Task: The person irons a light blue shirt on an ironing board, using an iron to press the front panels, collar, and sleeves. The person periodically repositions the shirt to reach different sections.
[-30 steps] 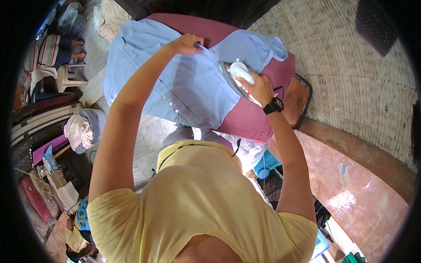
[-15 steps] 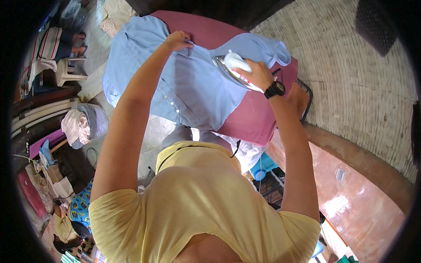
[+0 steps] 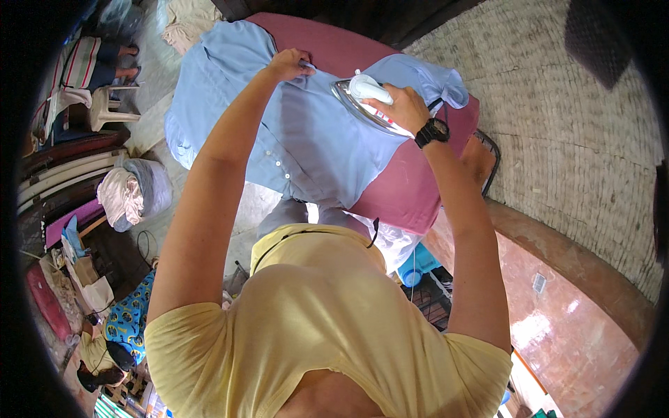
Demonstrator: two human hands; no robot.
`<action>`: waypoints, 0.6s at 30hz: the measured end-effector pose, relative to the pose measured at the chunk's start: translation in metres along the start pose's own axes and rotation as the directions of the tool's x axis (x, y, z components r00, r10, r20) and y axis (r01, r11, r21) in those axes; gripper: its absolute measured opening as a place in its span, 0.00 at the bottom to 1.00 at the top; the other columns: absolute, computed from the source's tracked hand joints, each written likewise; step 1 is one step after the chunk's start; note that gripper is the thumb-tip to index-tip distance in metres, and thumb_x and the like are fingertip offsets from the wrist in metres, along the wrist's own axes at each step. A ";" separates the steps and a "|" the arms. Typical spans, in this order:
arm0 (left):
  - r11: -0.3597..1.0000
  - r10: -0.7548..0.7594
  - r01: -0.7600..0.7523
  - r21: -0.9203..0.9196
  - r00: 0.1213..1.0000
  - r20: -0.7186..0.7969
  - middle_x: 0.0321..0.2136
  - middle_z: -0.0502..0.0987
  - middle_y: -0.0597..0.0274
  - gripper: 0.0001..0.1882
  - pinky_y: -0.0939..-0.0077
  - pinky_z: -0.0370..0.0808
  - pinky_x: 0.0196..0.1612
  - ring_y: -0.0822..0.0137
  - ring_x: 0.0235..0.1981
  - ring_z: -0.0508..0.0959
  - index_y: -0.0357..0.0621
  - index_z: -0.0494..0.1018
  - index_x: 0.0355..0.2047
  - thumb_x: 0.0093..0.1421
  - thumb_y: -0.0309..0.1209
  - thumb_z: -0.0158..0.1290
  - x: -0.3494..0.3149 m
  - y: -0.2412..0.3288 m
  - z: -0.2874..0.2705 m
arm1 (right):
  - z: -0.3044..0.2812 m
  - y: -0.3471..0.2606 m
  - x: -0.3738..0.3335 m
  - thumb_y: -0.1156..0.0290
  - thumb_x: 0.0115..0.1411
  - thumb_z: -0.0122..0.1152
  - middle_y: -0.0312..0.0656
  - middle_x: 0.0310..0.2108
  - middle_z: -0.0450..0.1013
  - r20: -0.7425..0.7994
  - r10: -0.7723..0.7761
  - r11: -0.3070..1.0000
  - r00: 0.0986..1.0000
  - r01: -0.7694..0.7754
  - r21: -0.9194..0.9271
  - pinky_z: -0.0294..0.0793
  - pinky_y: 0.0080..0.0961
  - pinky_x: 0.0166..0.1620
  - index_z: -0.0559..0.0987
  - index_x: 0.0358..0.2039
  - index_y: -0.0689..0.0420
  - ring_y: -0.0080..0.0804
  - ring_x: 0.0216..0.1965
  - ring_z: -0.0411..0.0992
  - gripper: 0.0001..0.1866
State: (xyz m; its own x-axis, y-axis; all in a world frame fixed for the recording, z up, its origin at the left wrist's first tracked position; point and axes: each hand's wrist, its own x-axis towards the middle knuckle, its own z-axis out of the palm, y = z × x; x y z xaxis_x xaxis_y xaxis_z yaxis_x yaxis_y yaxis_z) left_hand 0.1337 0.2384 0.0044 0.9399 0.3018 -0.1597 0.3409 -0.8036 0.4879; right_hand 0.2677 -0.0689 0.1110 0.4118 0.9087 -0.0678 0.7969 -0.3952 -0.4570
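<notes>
A light blue button-up shirt (image 3: 313, 132) lies spread over a maroon ironing board (image 3: 404, 191), its white buttons along the near left part. My left hand (image 3: 289, 65) pinches the shirt's fabric near the board's far side. In my right hand (image 3: 406, 108) is a white clothes iron (image 3: 369, 89) with a metal soleplate, closed round its handle. The iron rests on the shirt, its tip pointing far left, close to a sleeve (image 3: 425, 76) bunched at the board's right. A black watch sits on my right wrist.
A bundle of clothes (image 3: 136, 195) stands on the floor at left, near a cream plastic chair (image 3: 111, 108). Two other people (image 3: 129, 324) show at the left side, partly in view. A ribbed wall (image 3: 557, 132) and a pinkish polished surface (image 3: 550, 299) lie to the right.
The iron has slid slightly to the far left across the shirt with my right hand. My left hand keeps its pinch on the fabric. The whole view has shifted a little.
</notes>
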 end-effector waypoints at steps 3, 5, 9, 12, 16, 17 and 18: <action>0.999 -0.020 0.019 -0.032 0.999 -0.036 0.35 0.81 0.53 0.24 0.60 0.75 0.43 0.51 0.40 0.81 0.44 0.78 0.37 0.50 0.50 0.65 0.001 -0.005 0.004 | 0.008 -0.011 0.012 0.35 0.56 0.58 0.54 0.30 0.79 -0.057 0.001 1.000 0.998 -0.001 0.012 0.76 0.47 0.40 0.80 0.41 0.58 0.56 0.34 0.78 0.34; 0.999 0.037 -0.036 0.010 0.997 -0.067 0.35 0.81 0.53 0.23 0.60 0.75 0.43 0.51 0.40 0.81 0.44 0.78 0.36 0.50 0.50 0.65 0.002 -0.007 0.008 | 0.007 -0.014 0.008 0.36 0.56 0.58 0.53 0.28 0.79 -0.049 0.050 0.998 0.998 -0.048 0.045 0.76 0.47 0.40 0.80 0.40 0.59 0.56 0.34 0.78 0.33; 0.996 0.074 -0.077 -0.035 0.994 -0.083 0.34 0.81 0.53 0.23 0.60 0.75 0.42 0.50 0.39 0.80 0.44 0.77 0.35 0.50 0.50 0.65 0.000 -0.017 0.009 | -0.003 -0.024 -0.042 0.41 0.58 0.59 0.56 0.29 0.78 0.062 0.237 0.952 0.970 -0.244 0.182 0.74 0.49 0.39 0.79 0.37 0.63 0.58 0.36 0.77 0.31; 1.000 0.000 0.000 -0.022 1.000 0.002 0.39 0.82 0.56 0.22 0.61 0.75 0.46 0.53 0.44 0.80 0.49 0.78 0.39 0.50 0.50 0.65 0.002 -0.011 0.006 | 0.015 -0.004 -0.113 0.46 0.59 0.61 0.58 0.35 0.78 -0.038 0.234 0.956 0.971 -0.223 0.190 0.75 0.47 0.41 0.77 0.43 0.61 0.58 0.38 0.76 0.28; 1.000 -0.009 0.009 -0.010 1.000 -0.022 0.37 0.82 0.57 0.22 0.60 0.74 0.46 0.52 0.42 0.80 0.49 0.78 0.38 0.50 0.50 0.65 -0.003 -0.003 0.003 | 0.018 -0.002 -0.150 0.47 0.60 0.59 0.58 0.34 0.78 -0.128 0.345 0.937 0.930 -0.332 0.108 0.75 0.50 0.39 0.75 0.46 0.61 0.60 0.36 0.76 0.28; 1.000 -0.024 0.024 -0.013 1.000 -0.018 0.37 0.82 0.57 0.22 0.59 0.74 0.46 0.52 0.42 0.80 0.50 0.78 0.38 0.50 0.50 0.64 -0.005 -0.003 0.003 | 0.016 -0.006 -0.143 0.46 0.61 0.58 0.59 0.33 0.78 -0.132 0.410 0.911 0.903 -0.399 0.100 0.74 0.51 0.38 0.74 0.47 0.61 0.60 0.36 0.76 0.29; 0.999 -0.032 0.032 -0.015 0.999 -0.011 0.37 0.81 0.57 0.22 0.59 0.74 0.46 0.52 0.43 0.80 0.50 0.78 0.38 0.50 0.50 0.64 -0.006 0.001 0.002 | 0.014 -0.013 -0.135 0.46 0.62 0.57 0.59 0.32 0.77 -0.139 0.479 0.878 0.867 -0.469 0.095 0.74 0.52 0.38 0.74 0.47 0.62 0.61 0.35 0.76 0.29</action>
State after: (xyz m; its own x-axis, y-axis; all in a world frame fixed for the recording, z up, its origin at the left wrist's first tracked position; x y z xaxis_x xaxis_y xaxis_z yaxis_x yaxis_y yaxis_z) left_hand 0.1287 0.2355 0.0041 0.9282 0.3330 -0.1661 0.3705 -0.7858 0.4952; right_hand 0.1953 -0.1843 0.1137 0.8000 0.5799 -0.1539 0.4644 -0.7609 -0.4533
